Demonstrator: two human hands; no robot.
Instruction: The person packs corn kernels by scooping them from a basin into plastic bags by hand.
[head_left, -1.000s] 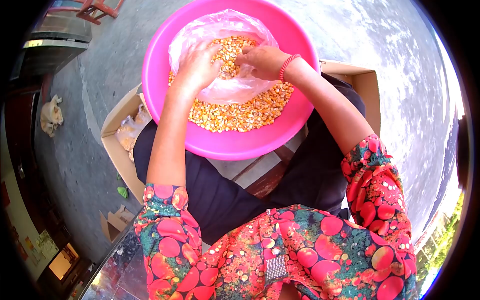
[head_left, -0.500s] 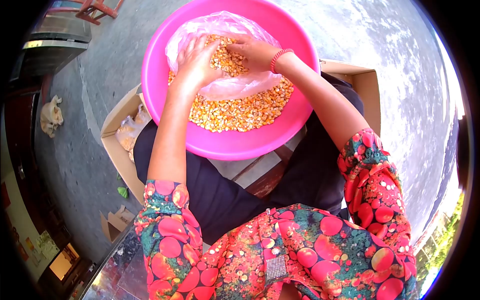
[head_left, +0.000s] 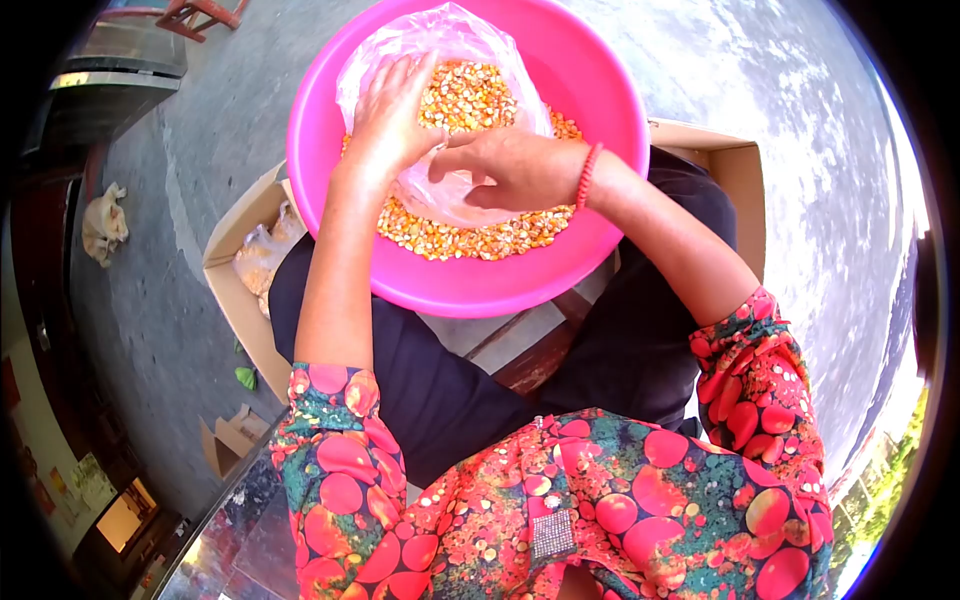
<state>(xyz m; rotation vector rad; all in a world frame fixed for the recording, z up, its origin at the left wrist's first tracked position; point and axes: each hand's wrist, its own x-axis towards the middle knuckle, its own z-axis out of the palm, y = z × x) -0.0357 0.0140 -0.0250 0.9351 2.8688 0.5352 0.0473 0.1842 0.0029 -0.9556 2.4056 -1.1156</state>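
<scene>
A clear plastic bag [head_left: 510, 60] of yellow corn kernels [head_left: 468, 95] sits in a bright pink basin [head_left: 600, 100]. More loose kernels [head_left: 470, 241] lie in the basin around the bag's near side. My left hand [head_left: 390, 120] rests against the left side of the bag, fingers stretched out and thumb apart. In front of the bag's near side is my right hand [head_left: 520, 165], wearing a red bracelet. Its fingers curve toward my left thumb, with a gap between them and its own thumb; I see nothing held between them.
The basin stands over my knees, above a cardboard box [head_left: 240, 290] containing bagged pale material [head_left: 268, 255]. A small carton [head_left: 232, 440] and a cloth-like bag [head_left: 104, 225] lie on the concrete floor [head_left: 210, 130]. A wooden stool [head_left: 200, 15] stands at upper left.
My right hand has come out of the kernels inside the bag and moved nearer me, to its near side. The bag's mouth now shows more corn. My left hand stays nearly in place.
</scene>
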